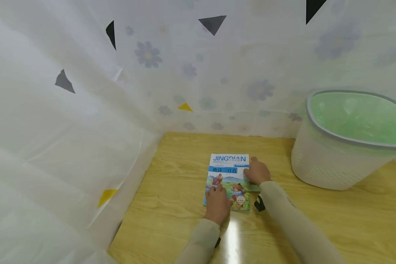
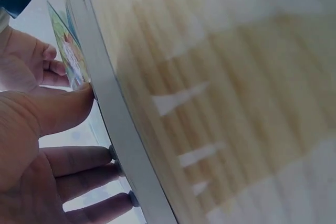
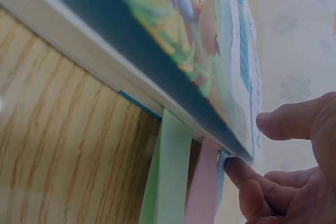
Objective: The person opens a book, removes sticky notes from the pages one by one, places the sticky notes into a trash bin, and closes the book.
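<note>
A paperback book (image 1: 226, 169) with an illustrated cover and the blue word JINGDIAN lies on a wooden table. My left hand (image 1: 218, 203) rests on its lower left part, thumb and fingertips touching the cover. At the right edge is my right hand (image 1: 258, 171), its thumb over the cover side and a fingertip against the page edge by a blue paper strip (image 3: 222, 174). A green strip (image 3: 176, 140) and a pink strip (image 3: 203, 179) also stick out from the pages. The cover's right side stands slightly raised, with a dark blue gap beneath it.
To the right of the book stands a white perforated basket (image 1: 320, 161) with a grey rim and a green inside. Behind the wooden table (image 1: 184, 154) hangs a flower-patterned sheet (image 1: 217, 80), and a plain white sheet (image 1: 52, 146) runs down the left side.
</note>
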Demonstrator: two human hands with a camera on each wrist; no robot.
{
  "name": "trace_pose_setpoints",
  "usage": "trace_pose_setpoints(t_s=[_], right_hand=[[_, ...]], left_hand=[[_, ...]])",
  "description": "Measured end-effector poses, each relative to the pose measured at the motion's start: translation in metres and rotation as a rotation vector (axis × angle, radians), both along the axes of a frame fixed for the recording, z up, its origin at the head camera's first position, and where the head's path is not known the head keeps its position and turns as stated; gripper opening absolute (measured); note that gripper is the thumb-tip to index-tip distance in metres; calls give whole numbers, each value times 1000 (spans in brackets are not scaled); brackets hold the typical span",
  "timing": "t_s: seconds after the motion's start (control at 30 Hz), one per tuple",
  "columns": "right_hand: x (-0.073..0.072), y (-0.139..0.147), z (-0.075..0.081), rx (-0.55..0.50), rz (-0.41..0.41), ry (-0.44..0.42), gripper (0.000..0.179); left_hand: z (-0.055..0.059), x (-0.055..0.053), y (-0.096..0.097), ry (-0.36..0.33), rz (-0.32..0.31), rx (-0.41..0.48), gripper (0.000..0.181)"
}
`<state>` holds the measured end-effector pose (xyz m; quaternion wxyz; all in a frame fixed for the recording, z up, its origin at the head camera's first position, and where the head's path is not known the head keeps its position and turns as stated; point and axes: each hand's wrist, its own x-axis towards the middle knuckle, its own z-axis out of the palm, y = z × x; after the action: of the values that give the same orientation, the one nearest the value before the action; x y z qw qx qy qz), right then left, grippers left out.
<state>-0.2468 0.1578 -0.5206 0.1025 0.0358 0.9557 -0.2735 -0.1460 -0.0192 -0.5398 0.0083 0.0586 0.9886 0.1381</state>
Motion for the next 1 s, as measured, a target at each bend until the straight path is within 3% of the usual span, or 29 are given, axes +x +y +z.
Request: trace_pose_setpoints(t_s=[0.13, 0.33, 0.57, 0.67, 0.87, 1.0], right_hand=[[-1, 3, -1, -18, -32, -25, 65], [-2, 6, -9, -147, -85, -55, 62], [5, 4, -1, -234, -115, 23, 41], [15, 2, 5, -297, -91, 86, 40], [47, -5, 10, -488, -102, 94, 32], [68, -13, 11, -571, -92, 88, 32]], left_hand=[[3, -1, 5, -26, 7, -2, 35], [6, -4, 5, -26, 8, 2, 35], [9, -8, 4, -57, -23, -1, 47], [11, -8, 3, -78, -35, 4, 50], [14, -7, 1, -106, -44, 14, 45], [22, -7, -3, -132, -25, 119, 67]])
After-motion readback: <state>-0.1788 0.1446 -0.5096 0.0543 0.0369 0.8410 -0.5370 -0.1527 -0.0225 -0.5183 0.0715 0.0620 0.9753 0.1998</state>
